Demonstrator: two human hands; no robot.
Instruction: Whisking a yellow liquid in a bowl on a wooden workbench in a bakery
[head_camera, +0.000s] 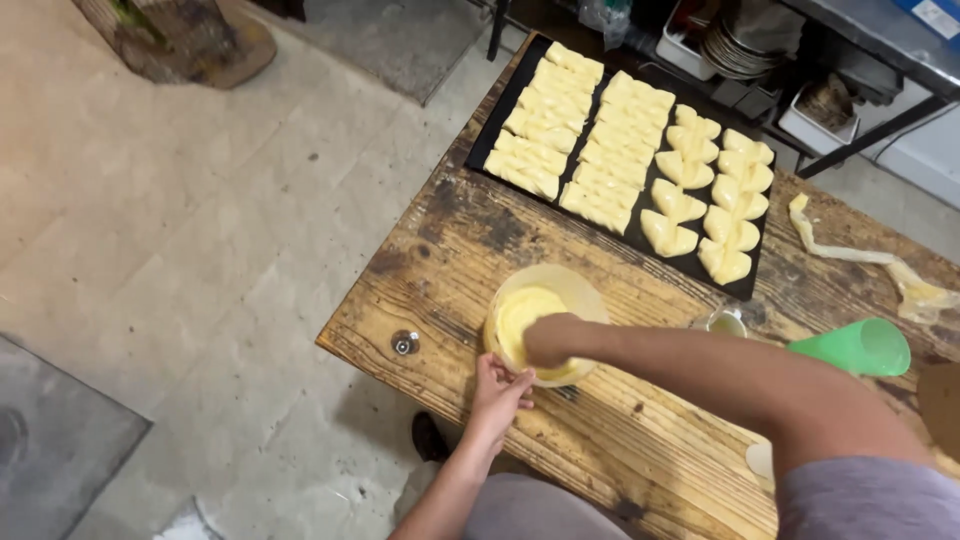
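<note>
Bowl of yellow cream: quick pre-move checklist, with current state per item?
1. Bowl steadied: left hand touches its near rim. Ok.
2. Right hand inside the bowl, over the cream. Ok.
3. What the right hand holds, if anything: hidden by the fist. Cannot tell.
4. Bowl clear of the table edge: it stands close to the near edge but fully on the wood. Ok.
5. Tray of shaped dough pieces: flat on the table, rows intact, apart from the bowl. Ok.
6. Green cup lies on its side by the right forearm. Not ok.
</note>
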